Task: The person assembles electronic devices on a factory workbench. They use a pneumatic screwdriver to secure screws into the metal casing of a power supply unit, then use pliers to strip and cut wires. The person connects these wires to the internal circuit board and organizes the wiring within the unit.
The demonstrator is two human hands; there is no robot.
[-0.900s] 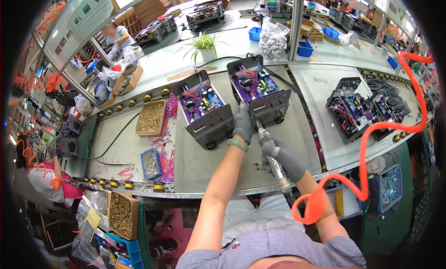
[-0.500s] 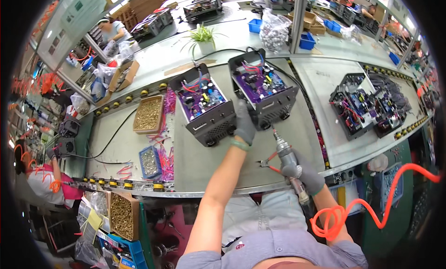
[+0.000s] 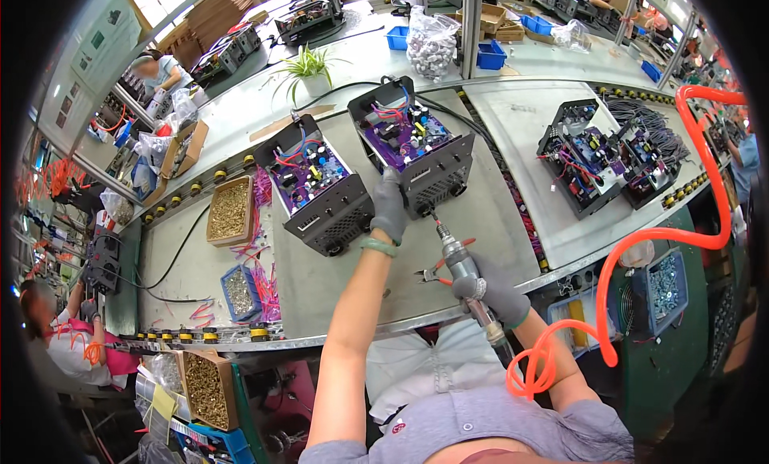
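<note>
My right hand (image 3: 490,294), in a grey glove, is closed around an air screwdriver (image 3: 462,264). Its bit points up at the lower front edge of a black metal-cased unit (image 3: 436,175), beside a round black foot; whether it touches cannot be made out. My left hand (image 3: 389,209), also gloved, grips that unit's left front corner, its fingers partly hidden. A purple circuit board (image 3: 410,131) with coloured wires shows in the open case. Close by on the left stands a second such unit (image 3: 320,198). Red-handled cutters (image 3: 432,273) lie beside the screwdriver.
An orange coiled air hose (image 3: 606,304) runs from the screwdriver to the right. Left are a box of brass-coloured screws (image 3: 230,210) and a blue tray of silver parts (image 3: 240,292). More open units (image 3: 581,159) stand right. A potted plant (image 3: 315,75) is behind; co-workers sit further off.
The view has shifted, so the bench appears further left. The screwdriver's bit has come nearer the unit's foot. My left hand remains at the corner.
</note>
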